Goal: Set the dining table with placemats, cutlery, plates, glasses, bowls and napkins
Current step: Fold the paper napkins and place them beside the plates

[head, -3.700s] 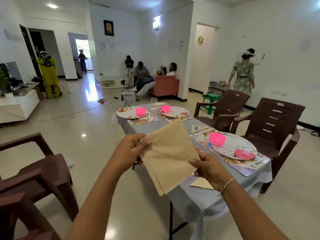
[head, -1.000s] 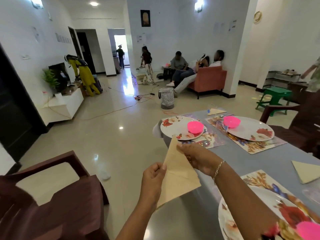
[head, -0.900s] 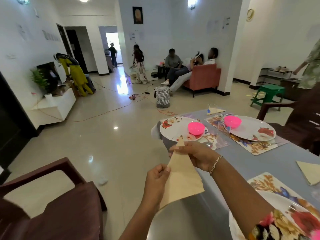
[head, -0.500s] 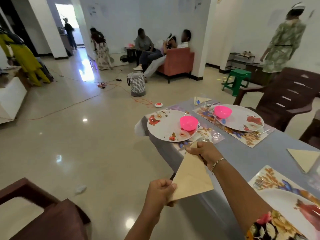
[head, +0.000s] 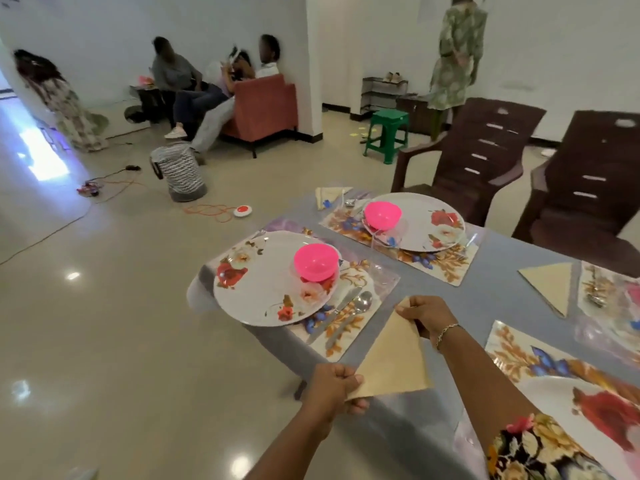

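Observation:
A tan napkin (head: 393,362) folded into a triangle hangs over the table's near edge. My left hand (head: 334,389) pinches its lower corner; my right hand (head: 424,315) pinches its top tip, just right of a floral placemat (head: 349,336). That mat carries a floral plate (head: 263,285), a pink bowl (head: 316,261), and a knife and spoon (head: 349,311). A second setting with plate (head: 436,220) and pink bowl (head: 382,214) lies beyond. Another folded napkin (head: 550,284) lies at right, and a third plate (head: 588,410) sits at my right forearm.
The table has a grey cloth (head: 485,271). Two brown plastic chairs (head: 485,157) stand on its far side. A green stool (head: 386,133), a striped basket (head: 178,174) and orange cables lie on the floor. Several people sit or stand further back.
I have come closer to the table and look further down. Both hands have carried the folded napkin forward, its tip now beside the near-left placemat.

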Demonstrator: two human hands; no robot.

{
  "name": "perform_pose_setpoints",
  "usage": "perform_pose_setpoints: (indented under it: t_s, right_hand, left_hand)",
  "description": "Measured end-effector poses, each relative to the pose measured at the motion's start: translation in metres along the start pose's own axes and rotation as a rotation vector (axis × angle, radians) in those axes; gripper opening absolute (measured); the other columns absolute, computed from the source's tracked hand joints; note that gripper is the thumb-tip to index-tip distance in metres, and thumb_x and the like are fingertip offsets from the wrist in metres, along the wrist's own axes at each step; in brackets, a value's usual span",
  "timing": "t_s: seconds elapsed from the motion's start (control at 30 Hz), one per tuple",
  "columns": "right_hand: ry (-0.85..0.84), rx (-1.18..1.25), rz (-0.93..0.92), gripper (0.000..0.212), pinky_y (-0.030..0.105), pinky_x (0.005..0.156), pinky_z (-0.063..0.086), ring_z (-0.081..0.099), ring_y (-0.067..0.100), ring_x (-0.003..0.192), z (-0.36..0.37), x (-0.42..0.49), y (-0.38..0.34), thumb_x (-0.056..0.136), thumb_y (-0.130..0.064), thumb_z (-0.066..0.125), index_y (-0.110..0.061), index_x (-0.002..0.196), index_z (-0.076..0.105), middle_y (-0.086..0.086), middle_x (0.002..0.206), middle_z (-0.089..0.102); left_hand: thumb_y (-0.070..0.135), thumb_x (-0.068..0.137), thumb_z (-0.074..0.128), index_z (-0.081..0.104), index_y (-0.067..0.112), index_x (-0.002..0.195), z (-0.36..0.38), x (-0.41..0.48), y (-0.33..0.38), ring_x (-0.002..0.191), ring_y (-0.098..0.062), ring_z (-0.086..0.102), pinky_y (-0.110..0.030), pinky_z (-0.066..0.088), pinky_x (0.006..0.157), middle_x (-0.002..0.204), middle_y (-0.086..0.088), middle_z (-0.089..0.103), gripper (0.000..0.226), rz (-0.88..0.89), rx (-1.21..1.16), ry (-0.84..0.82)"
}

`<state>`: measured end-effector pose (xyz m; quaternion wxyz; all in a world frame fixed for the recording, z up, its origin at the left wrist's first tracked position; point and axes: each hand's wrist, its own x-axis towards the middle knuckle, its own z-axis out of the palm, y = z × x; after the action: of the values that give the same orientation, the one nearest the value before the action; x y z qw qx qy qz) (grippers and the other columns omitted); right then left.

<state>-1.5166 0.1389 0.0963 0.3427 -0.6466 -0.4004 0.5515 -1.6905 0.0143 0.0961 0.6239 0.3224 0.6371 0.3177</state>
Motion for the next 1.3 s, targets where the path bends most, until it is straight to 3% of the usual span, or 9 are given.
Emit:
perform_pose_setpoints:
  t_s: [0.23, 0.37, 0.5, 0.67, 0.8, 0.97, 1.03, 1.17, 1.3]
  right_hand:
    - [0.131, -0.121, -0.019, 0.010, 0.020, 0.048, 0.036, 0.043, 0.012, 0.056, -0.004, 0.050, -0.003, 0.082, -0.004, 0.066, -0.009, 0.073, 0.063, 0.001, 0.063, 0.049]
    - [0.297, -0.286, -0.119, 0.019, 0.027, 0.080, 0.045, 0.061, 0.028, 0.096, -0.003, 0.061, -0.002, 0.087, -0.006, 0.057, -0.007, 0.103, 0.067, 0.010, 0.099, 0.067]
    - [0.395, -0.461, -0.254, 0.027, 0.024, 0.087, 0.040, 0.057, 0.029, 0.107, 0.008, 0.034, 0.025, 0.088, 0.003, 0.048, -0.003, 0.109, 0.065, 0.013, 0.114, 0.064]
    - [0.257, -0.799, -0.323, 0.042, 0.030, 0.107, 0.031, 0.040, 0.029, 0.130, 0.034, 0.023, 0.073, 0.089, 0.003, 0.044, -0.002, 0.131, 0.048, 0.013, 0.141, 0.042]
    - [0.238, -0.981, -0.338, 0.052, 0.032, 0.087, 0.049, 0.065, 0.030, 0.104, 0.051, 0.032, 0.086, 0.067, -0.023, 0.078, 0.003, 0.110, 0.064, 0.019, 0.117, 0.063]
    - [0.144, -1.166, -0.260, 0.078, 0.035, 0.082, 0.051, 0.065, 0.029, 0.104, 0.056, 0.030, 0.094, 0.096, -0.049, 0.004, -0.005, 0.109, 0.068, 0.014, 0.116, 0.066]
    - [0.169, -1.207, -0.267, 0.085, 0.035, 0.083, 0.049, 0.064, 0.030, 0.104, 0.055, 0.030, 0.096, 0.095, -0.051, -0.002, -0.005, 0.109, 0.067, 0.014, 0.116, 0.065]
    - [0.206, -1.140, -0.238, 0.067, 0.038, 0.088, 0.047, 0.061, 0.033, 0.110, 0.055, 0.025, 0.086, 0.096, -0.050, 0.021, -0.002, 0.115, 0.063, 0.017, 0.123, 0.061]
    - [0.327, -1.006, -0.313, 0.053, 0.040, 0.107, 0.034, 0.042, 0.033, 0.130, 0.070, 0.026, 0.076, 0.087, -0.034, 0.061, -0.009, 0.132, 0.050, 0.015, 0.140, 0.045]
  left_hand:
    - [0.004, 0.093, 0.053, 0.054, 0.005, 0.077, 0.019, 0.062, 0.008, 0.046, -0.013, 0.060, -0.025, 0.054, 0.050, 0.068, -0.013, 0.065, 0.016, -0.123, -0.022, -0.065]
    - [0.003, 0.091, 0.056, 0.056, 0.002, 0.085, 0.024, 0.088, 0.014, 0.046, -0.015, 0.061, -0.027, 0.054, 0.049, 0.077, -0.018, 0.065, 0.007, -0.156, -0.032, -0.065]
    - [0.002, 0.091, 0.057, 0.054, 0.000, 0.089, 0.025, 0.107, 0.016, 0.044, -0.015, 0.060, -0.028, 0.056, 0.049, 0.072, -0.016, 0.062, 0.003, -0.187, -0.044, -0.070]
    - [0.002, 0.091, 0.056, 0.054, 0.003, 0.083, 0.024, 0.112, 0.012, 0.042, -0.016, 0.060, -0.028, 0.055, 0.048, 0.064, -0.014, 0.063, 0.009, -0.183, -0.002, -0.052]
    - [0.007, 0.093, 0.055, 0.057, 0.002, 0.082, 0.024, 0.110, 0.012, 0.043, -0.013, 0.061, -0.026, 0.055, 0.049, 0.062, -0.012, 0.065, 0.012, -0.143, 0.100, -0.030]
    - [0.013, 0.094, 0.054, 0.058, 0.000, 0.081, 0.016, 0.104, 0.020, 0.042, -0.013, 0.061, -0.024, 0.053, 0.046, 0.062, -0.011, 0.064, 0.019, -0.222, 0.296, -0.116]
    - [0.015, 0.095, 0.052, 0.056, 0.000, 0.078, 0.010, 0.100, 0.028, 0.042, -0.013, 0.060, -0.023, 0.052, 0.046, 0.061, -0.010, 0.062, 0.023, -0.276, 0.374, -0.172]
    - [0.027, 0.094, 0.054, 0.056, 0.008, 0.073, -0.002, 0.098, 0.039, 0.051, -0.012, 0.059, -0.024, 0.053, 0.061, 0.065, -0.006, 0.063, 0.029, -0.248, 0.663, -0.259]
    - [0.035, 0.095, 0.050, 0.062, 0.016, 0.088, -0.028, 0.103, 0.045, 0.069, -0.007, 0.058, -0.023, 0.047, 0.075, 0.077, 0.004, 0.063, 0.023, 0.335, 1.025, -0.169]
